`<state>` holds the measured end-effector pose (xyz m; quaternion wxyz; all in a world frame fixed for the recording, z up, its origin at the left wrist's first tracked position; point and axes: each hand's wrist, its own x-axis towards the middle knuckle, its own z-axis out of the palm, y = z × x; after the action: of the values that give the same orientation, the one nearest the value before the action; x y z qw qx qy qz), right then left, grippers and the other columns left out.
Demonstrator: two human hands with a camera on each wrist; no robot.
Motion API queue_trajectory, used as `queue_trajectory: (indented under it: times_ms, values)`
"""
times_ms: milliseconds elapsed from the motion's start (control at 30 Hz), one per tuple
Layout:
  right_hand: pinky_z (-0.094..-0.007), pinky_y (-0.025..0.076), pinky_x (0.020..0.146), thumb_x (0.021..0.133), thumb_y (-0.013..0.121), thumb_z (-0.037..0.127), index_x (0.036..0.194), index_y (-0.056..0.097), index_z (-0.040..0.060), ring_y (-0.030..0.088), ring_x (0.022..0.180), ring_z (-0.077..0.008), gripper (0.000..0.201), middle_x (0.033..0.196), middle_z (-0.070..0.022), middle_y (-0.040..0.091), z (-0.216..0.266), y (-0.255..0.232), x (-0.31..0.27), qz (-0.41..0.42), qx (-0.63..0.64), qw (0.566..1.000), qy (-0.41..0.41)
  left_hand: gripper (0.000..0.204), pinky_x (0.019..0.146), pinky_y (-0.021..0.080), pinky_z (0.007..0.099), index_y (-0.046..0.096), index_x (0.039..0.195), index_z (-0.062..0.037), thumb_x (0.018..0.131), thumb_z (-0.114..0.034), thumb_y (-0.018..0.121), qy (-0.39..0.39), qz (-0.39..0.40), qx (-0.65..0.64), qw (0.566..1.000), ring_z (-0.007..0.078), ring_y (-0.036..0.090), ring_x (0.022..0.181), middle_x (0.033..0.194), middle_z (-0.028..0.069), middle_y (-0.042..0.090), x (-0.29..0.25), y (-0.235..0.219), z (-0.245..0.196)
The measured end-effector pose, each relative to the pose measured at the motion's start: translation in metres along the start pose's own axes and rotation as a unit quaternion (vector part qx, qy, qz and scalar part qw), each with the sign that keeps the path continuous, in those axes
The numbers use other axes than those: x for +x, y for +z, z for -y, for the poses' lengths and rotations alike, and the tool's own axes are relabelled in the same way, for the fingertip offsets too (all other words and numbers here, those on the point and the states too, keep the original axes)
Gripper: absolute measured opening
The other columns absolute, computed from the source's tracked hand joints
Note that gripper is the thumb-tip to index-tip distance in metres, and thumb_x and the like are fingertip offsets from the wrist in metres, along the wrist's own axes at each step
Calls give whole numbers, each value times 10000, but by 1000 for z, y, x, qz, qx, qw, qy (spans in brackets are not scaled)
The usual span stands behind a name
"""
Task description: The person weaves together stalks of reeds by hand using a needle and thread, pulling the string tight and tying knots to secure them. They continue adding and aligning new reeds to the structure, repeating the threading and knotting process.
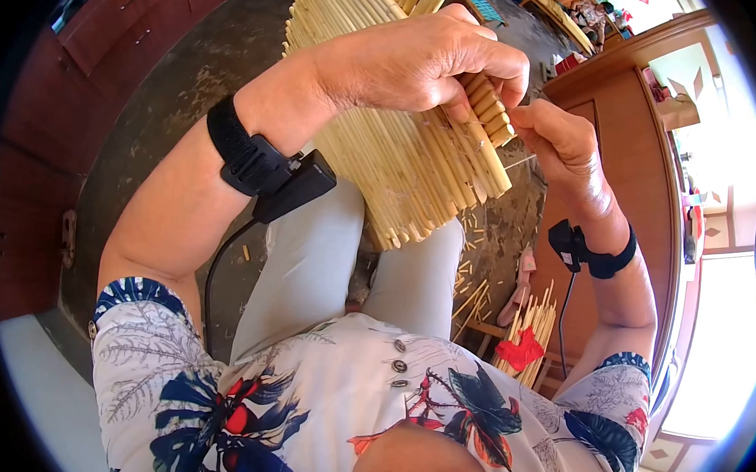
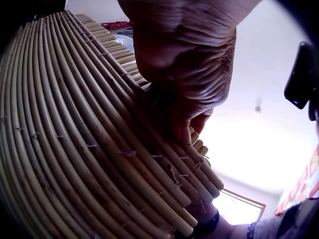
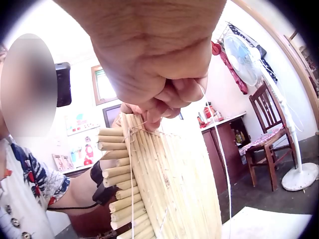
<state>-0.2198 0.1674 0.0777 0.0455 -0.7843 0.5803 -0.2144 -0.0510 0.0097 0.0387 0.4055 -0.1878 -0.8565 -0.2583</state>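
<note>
A mat of pale reed stalks (image 1: 382, 152), tied side by side with thread, leans over the person's knees in the head view. At its upper right corner the left hand (image 1: 432, 65) grips the edge, thumb and fingers curled over the short stalk ends (image 1: 489, 106). Close beside that corner is the right hand (image 1: 563, 143), its fingers bent together. In the right wrist view the right hand (image 3: 154, 55) pinches a white string (image 3: 222, 149) that hangs down past the mat (image 3: 174, 189). Small thread knots (image 2: 127, 153) cross the stalks in the left wrist view.
A bundle of loose stalks with a red cloth (image 1: 521, 350) stands low by the right elbow. Cut stalk pieces (image 1: 469, 282) litter the floor. A wooden cabinet (image 1: 601, 153) is at the right. A white fan (image 3: 299, 177) and a chair (image 3: 266, 144) stand behind.
</note>
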Motion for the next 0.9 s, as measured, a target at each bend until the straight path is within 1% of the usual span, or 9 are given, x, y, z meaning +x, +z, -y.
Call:
queue_trajectory:
  times_ms: [67,467,567,700,733,767,800,833,900]
  values:
    - [-295,492,695,833,581,-59,937,625,9,630,772,-247,132,850,-114,637,0,0,0,-1,-1,1000,0,261,714,516,346,610,905,-48,715,131,624,-17,5,-12,1000,239,656,788,799,96,667,0,0,-1]
    - [-301,489,662,826,592,-54,917,624,9,625,751,-265,115,819,-121,625,0,-1,3,7,-20,999,-25,271,730,533,336,587,895,-39,694,138,627,-1,0,-4,1000,239,668,822,824,93,674,-1,0,-1]
    - [-300,490,665,826,592,-57,918,623,8,628,748,-258,116,820,-117,628,-1,-1,3,7,-16,999,-27,266,746,532,333,586,895,-37,698,137,621,-17,5,-7,1000,242,670,831,831,95,675,-1,-1,-1]
    - [-296,492,677,831,593,-51,929,621,3,639,756,-250,116,822,-117,636,-2,-1,3,10,-16,1000,-21,260,730,530,340,586,893,-39,702,135,615,-7,-1,-4,1000,256,664,789,810,104,667,-1,-1,3]
    - [-296,492,677,831,593,-51,929,621,3,639,756,-250,116,822,-117,636,-3,0,2,10,-16,1000,-21,285,793,473,349,578,916,-68,697,111,603,-27,39,-8,999,253,604,847,848,69,626,-4,-2,6]
    - [-287,485,667,842,593,-36,932,621,3,626,734,-227,101,808,-110,629,-5,-1,-1,8,4,1000,-5,310,855,416,358,570,939,-97,691,87,590,-44,81,-11,996,250,545,905,887,34,585,-2,-4,9]
    - [-278,478,657,853,592,-20,934,620,3,613,712,-203,88,793,-104,621,-6,-3,0,7,26,1000,7,310,855,416,358,570,939,-97,691,87,590,-42,84,-8,996,250,545,905,887,34,585,1,-8,12]
    - [-278,478,657,853,592,-20,934,620,3,613,712,-203,88,793,-104,621,-4,-5,2,-1,26,1000,6,294,842,426,357,572,938,-90,685,44,641,-11,82,2,997,257,547,909,889,41,584,4,-12,15]
    - [-252,444,611,884,580,19,927,618,4,535,645,-128,59,741,-55,587,0,-6,-1,17,89,992,87,295,830,435,356,573,936,-83,680,0,692,18,77,9,997,263,550,912,890,49,584,1,-12,17]
